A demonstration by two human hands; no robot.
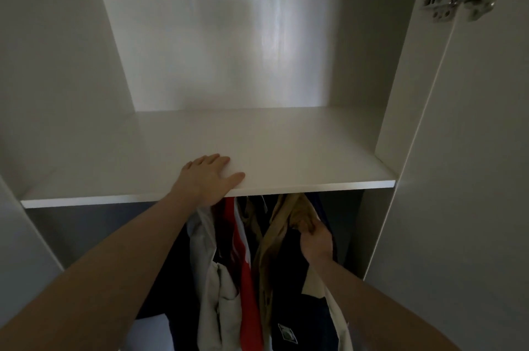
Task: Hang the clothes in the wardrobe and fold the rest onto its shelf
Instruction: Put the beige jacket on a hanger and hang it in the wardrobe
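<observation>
Head view: hanging nearly done, shelf (286, 150) bare.
Left hand (210, 179) lies flat there; right hand (315, 237) pinches tan garment (282, 224) below.

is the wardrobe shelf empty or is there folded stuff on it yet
Empty as far as the view shows: the shelf carries no clothes, only the left hand resting flat on its front edge. The clothes all hang below it.

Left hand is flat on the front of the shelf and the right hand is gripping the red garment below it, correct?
Not quite. The left hand does lie flat on the shelf near its front edge, but the right hand grips the tan garment, not the red garment, which hangs to its left. The head view shows this.
</observation>
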